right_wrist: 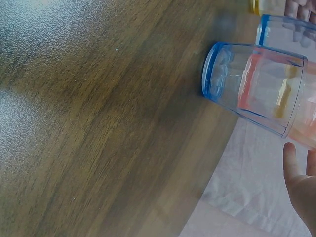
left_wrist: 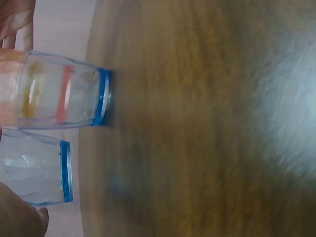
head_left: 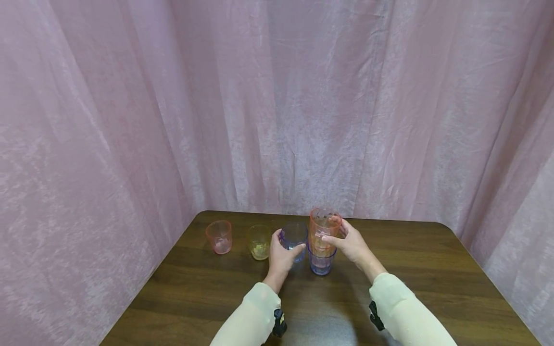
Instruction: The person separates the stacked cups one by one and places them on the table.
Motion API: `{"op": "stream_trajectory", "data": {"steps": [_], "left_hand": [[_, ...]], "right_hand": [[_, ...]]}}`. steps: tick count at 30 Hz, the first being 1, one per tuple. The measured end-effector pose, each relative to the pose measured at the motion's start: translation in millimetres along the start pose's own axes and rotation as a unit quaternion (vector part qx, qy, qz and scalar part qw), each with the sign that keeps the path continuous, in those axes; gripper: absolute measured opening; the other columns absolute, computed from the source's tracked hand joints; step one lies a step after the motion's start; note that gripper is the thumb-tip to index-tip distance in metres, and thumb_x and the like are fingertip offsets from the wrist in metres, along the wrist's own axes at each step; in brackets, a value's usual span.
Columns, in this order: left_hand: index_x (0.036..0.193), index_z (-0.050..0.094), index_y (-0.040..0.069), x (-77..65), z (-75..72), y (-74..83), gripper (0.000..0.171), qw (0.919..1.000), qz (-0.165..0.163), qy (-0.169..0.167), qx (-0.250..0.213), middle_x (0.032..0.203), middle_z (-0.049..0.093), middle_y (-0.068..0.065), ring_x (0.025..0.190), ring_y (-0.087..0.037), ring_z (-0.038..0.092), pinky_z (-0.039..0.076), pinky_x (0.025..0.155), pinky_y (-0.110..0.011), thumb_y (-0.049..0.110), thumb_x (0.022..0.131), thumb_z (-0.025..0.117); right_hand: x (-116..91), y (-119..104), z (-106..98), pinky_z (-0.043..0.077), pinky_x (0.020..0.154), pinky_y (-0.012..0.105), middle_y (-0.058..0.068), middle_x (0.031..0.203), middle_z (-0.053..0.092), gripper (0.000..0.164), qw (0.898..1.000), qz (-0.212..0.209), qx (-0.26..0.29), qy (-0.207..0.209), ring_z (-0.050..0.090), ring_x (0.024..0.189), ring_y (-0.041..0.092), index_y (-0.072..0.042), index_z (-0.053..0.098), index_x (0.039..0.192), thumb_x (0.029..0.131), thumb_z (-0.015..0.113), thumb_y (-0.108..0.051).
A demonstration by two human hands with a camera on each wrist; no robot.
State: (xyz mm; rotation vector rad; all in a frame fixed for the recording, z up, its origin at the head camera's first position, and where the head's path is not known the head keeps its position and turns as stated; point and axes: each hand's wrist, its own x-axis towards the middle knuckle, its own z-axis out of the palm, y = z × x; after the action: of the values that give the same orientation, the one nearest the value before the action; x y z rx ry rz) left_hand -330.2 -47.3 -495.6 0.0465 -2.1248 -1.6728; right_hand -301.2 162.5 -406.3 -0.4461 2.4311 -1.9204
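Pale mint sleeves [head_left: 409, 307]; black device [head_left: 279, 323] on each forearm.

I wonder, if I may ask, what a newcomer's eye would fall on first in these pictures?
Probably the tall stack of nested cups, orange above blue, slightly right of centre in the head view, with the right hand gripping it. Just left of it, the left hand holds a single blue cup; further left stand a yellow cup and a pink cup. Behind everything hangs a pink curtain.
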Motion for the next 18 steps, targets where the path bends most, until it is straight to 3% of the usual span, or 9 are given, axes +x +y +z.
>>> {"op": "stream_trajectory", "data": {"steps": [7,18], "left_hand": [[0.133,0.048,-0.006,-8.3,3.9,-5.9,0.084,0.9992,0.0,0.035,0.021,0.129,0.058,-0.023,0.12,-0.039,0.054,0.043,0.103,-0.048,0.017,0.065,0.092],[0.13,0.049,-0.004,-13.5,4.2,-12.9,0.084,0.9975,-0.018,0.043,0.054,0.123,0.06,-0.022,0.114,-0.039,0.057,0.045,0.099,-0.05,0.017,0.061,0.093]], "right_hand": [[0.8,2.4,-1.3,0.025,0.112,0.06,0.026,0.156,0.029,0.082,1.0,0.009,-0.004,0.004,0.026,0.142,0.047,0.004,0.024,0.154,0.09,0.073,-0.013],[-0.8,-0.6,0.6,0.025,0.113,0.059,0.027,0.155,0.03,0.08,1.0,0.007,-0.008,0.006,0.026,0.142,0.047,0.005,0.025,0.153,0.09,0.073,-0.011]]}}
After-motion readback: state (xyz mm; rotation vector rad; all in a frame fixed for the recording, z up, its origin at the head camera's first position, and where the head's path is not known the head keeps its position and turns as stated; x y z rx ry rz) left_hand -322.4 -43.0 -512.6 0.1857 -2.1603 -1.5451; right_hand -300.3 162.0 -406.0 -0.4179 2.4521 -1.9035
